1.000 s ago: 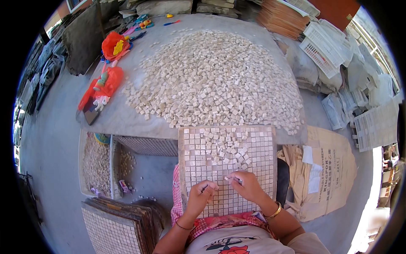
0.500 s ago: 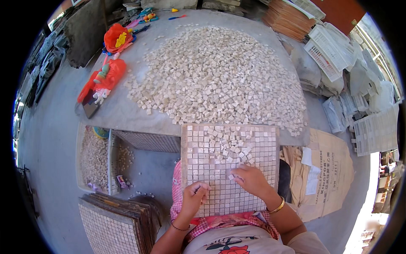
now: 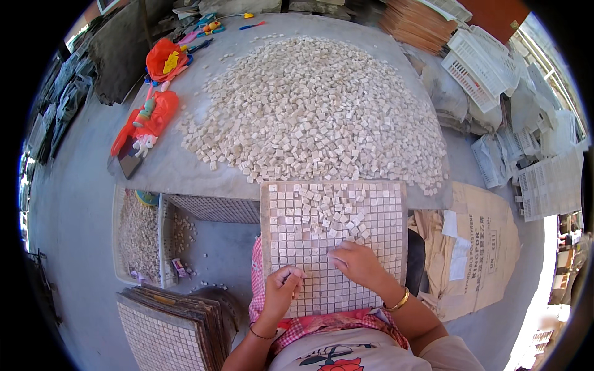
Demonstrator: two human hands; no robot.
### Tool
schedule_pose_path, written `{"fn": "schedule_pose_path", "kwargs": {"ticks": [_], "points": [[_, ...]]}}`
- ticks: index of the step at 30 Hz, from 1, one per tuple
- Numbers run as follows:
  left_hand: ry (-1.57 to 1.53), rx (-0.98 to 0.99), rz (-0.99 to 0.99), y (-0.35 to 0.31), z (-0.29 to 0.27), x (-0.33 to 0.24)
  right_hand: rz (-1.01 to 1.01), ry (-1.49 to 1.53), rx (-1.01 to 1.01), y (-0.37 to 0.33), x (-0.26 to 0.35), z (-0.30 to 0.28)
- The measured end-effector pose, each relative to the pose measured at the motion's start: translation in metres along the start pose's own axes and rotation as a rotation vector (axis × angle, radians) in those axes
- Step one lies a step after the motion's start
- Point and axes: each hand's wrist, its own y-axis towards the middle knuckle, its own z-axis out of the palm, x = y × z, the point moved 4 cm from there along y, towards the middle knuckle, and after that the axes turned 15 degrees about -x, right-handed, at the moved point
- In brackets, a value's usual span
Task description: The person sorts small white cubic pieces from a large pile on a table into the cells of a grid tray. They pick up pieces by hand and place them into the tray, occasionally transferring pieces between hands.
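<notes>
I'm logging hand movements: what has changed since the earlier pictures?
The left hand has drawn left, away from the right hand. The tile seen earlier in the right hand's pinch no longer shows clearly; I cannot tell whether it was let go. The board, loose tiles and big pile look unchanged.

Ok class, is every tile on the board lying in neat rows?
No, a jumbled cluster of loose tiles lies across the far part of the board.

Rough, matt stone-like tiles (image 3: 328, 111) at 12 o'clock, smooth plastic crate (image 3: 473, 73) at 2, creased paper sack (image 3: 486, 272) at 4, glossy metal bangle (image 3: 401, 302) at 5.
</notes>
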Motion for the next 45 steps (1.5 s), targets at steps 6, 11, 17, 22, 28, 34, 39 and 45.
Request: {"fn": "schedule_pose_path", "kwargs": {"ticks": [6,11,17,22,28,34,39,45], "points": [[0.195,0.011,0.155,-0.003,0.01,0.001,0.083,0.124,-0.104,0.004,-0.017,-0.025],[0.662,0.065,0.661,-0.011,0.046,-0.025,0.146,0.087,-0.096,-0.012,-0.03,-0.037],[0.646,0.086,0.66,-0.007,0.059,-0.024,0.01,0.014,-0.154,-0.021,-0.021,-0.027],[0.781,0.015,0.811,-0.002,0.072,-0.027,-0.064,-0.07,-0.102,-0.018,-0.021,-0.017],[0.7,-0.013,0.8,0.008,0.072,-0.031,-0.012,0.056,-0.125,-0.016,-0.017,-0.014],[0.86,-0.038,0.848,-0.001,0.071,-0.022,0.038,0.122,-0.196,-0.013,-0.027,-0.021],[0.995,0.01,0.829,-0.009,0.079,-0.023,0.066,0.086,-0.195,-0.016,-0.035,-0.036],[0.839,0.028,0.815,-0.005,0.076,-0.018,-0.171,-0.027,-0.156,-0.009,-0.031,-0.018]]}}
